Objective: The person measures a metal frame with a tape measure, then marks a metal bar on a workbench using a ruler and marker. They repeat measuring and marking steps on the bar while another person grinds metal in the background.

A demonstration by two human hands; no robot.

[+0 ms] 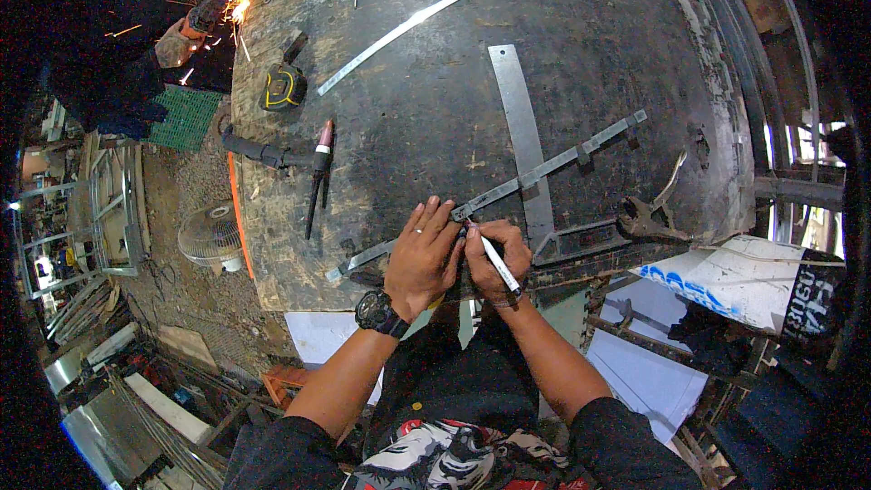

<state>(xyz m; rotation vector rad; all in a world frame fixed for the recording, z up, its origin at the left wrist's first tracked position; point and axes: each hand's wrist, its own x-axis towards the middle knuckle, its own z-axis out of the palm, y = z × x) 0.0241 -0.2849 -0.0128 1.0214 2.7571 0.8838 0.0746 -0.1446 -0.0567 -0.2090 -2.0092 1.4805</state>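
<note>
My left hand [424, 249], a dark watch on its wrist, lies over a narrow grey metal bar [567, 158] and holds it against the table. Its fingers are close together, curved across the bar. My right hand [502, 259] grips a white marker pen [498, 263], tilted with its tip down at the bar beside my left fingertips. The bar runs slantwise on both sides of my hands and has small tabs along it. A flat steel ruler [514, 95] with a hole at its far end crosses the bar right of my hands.
On the worn dark table [408, 127] lie a tape measure [285, 87], a welding torch [322, 152], a long metal strip [435, 11] and a clamp [650, 216]. Far left, another person's gloved hand [172, 45] is beside a grinder [213, 2] throwing sparks. A fan [210, 236] stands left.
</note>
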